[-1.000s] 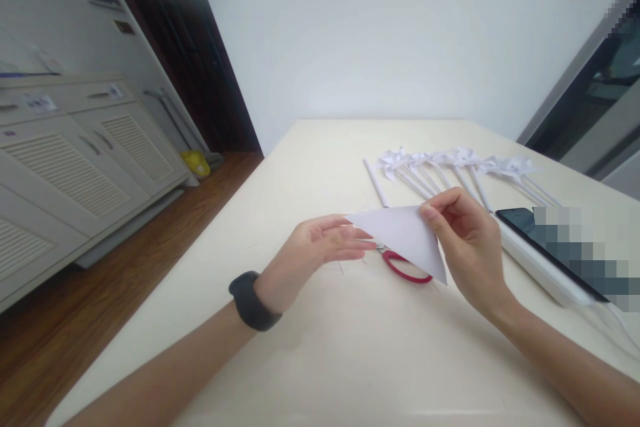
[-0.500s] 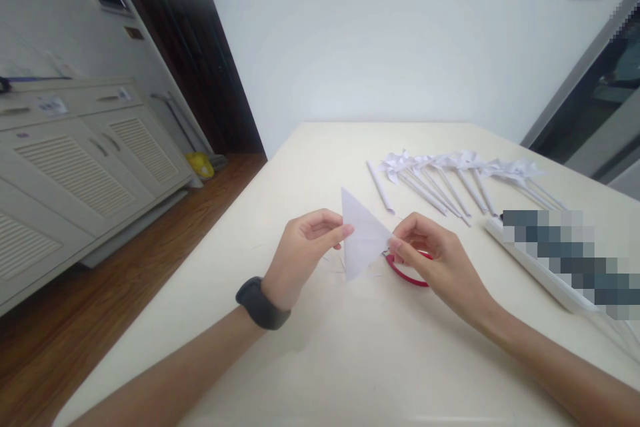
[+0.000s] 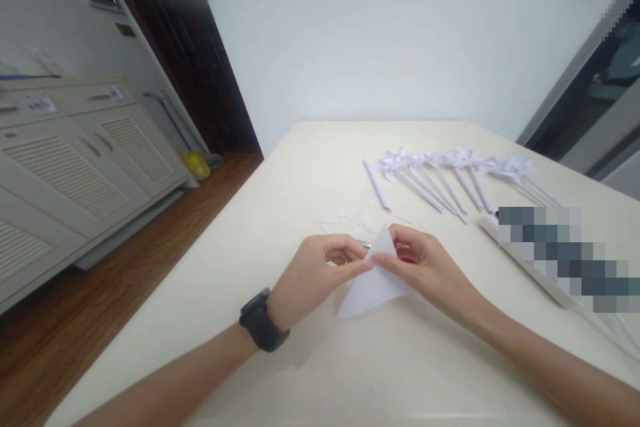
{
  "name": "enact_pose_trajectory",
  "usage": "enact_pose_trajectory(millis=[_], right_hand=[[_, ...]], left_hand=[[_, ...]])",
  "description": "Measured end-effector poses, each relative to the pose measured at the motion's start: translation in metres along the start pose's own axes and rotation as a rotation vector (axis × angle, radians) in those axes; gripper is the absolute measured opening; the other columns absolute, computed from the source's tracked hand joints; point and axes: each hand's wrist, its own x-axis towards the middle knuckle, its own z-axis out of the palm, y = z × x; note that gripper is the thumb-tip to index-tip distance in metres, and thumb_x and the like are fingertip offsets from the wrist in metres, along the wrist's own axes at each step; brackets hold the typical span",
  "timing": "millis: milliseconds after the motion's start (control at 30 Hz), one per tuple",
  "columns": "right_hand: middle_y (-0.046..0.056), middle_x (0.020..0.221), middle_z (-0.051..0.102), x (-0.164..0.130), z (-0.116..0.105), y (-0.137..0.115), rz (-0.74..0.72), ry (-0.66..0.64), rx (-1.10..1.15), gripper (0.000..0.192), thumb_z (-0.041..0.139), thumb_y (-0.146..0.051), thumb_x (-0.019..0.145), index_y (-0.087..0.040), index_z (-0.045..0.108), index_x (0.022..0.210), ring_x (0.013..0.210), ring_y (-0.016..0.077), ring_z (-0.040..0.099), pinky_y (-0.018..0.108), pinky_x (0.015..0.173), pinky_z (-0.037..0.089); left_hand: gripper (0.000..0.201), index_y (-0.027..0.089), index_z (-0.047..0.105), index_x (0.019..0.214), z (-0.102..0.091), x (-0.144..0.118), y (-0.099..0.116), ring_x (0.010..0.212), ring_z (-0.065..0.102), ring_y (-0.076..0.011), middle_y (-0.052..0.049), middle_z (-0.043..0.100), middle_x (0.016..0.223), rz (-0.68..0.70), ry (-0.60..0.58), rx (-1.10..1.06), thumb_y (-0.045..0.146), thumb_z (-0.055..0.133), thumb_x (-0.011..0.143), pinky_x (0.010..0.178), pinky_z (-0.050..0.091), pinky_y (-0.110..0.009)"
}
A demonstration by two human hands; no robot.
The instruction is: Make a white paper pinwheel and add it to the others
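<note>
You pinch a triangular white paper (image 3: 374, 295) in your left hand (image 3: 313, 273) and right hand (image 3: 433, 268) over the table (image 3: 300, 380). Behind it, red-handled scissors (image 3: 409, 260) show partly; thin paper strips (image 3: 357, 219) lie just beyond, and farther back white pinwheels (image 3: 463, 158) lie beside a paper tube (image 3: 377, 186). A black watch (image 3: 264, 321) circles your left wrist.

One left hand (image 3: 320, 277): thumb straight, pinching, fingers curled behind it. One right hand (image 3: 425, 263): roughly mirrored, also pinching, its thumb tip just beside the other. Two forearms, bare-skinned: left forearm (image 3: 185, 367) slants up from lower left, right forearm (image 3: 545, 353) from lower right.
</note>
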Motion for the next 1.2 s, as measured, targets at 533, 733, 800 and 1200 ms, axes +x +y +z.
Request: enact_pose_trajectory(millis=[533,733,800,1200], right_hand=[[-0.002,0.069,0.054,-0.002,0.000,-0.006,0.129,-0.075,0.255,0.015,0.061,-0.033,0.077,-0.018,0.058,0.079,0.060,0.0094,0.050,0.018,0.048,0.034],[-0.003,0.064,0.052,-0.001,0.002,-0.002,0.173,-0.078,0.238,0.011,0.062,-0.028,0.074,-0.017,0.059,0.077,0.056,0.0096,0.048,0.019,0.048,0.032],[-0.003,0.064,0.052,-0.001,0.002,-0.002,0.186,-0.076,0.248,0.010,0.061,-0.026,0.074,-0.017,0.059,0.077,0.056,0.0096,0.048,0.020,0.048,0.032],[-0.002,0.062,0.050,0.013,-0.049,0.001,0.147,0.036,0.280,0.015,0.061,-0.027,0.076,-0.017,0.059,0.065,0.058,0.0083,0.044,0.021,0.054,0.034]], left_hand=[[0.018,0.016,0.062,0.074,0.002,-0.001,0.003,0.069,0.055,-0.0134,-0.002,0.064,0.076,0.044,0.024,0.104,0.031,0.054,0.079,0.065,0.045,-0.024],[0.019,0.017,0.062,0.068,0.005,-0.004,0.009,0.063,0.052,-0.0123,0.000,0.062,0.067,0.100,0.055,0.212,0.029,0.054,0.079,0.061,0.042,-0.023],[0.022,0.016,0.061,0.066,0.005,-0.004,0.009,0.062,0.052,-0.0118,0.000,0.060,0.065,0.092,0.049,0.206,0.032,0.054,0.080,0.060,0.042,-0.023],[0.015,0.016,0.061,0.069,0.001,-0.003,0.004,0.066,0.056,-0.0131,-0.002,0.063,0.071,0.005,-0.091,0.123,0.027,0.056,0.077,0.065,0.045,-0.025]])
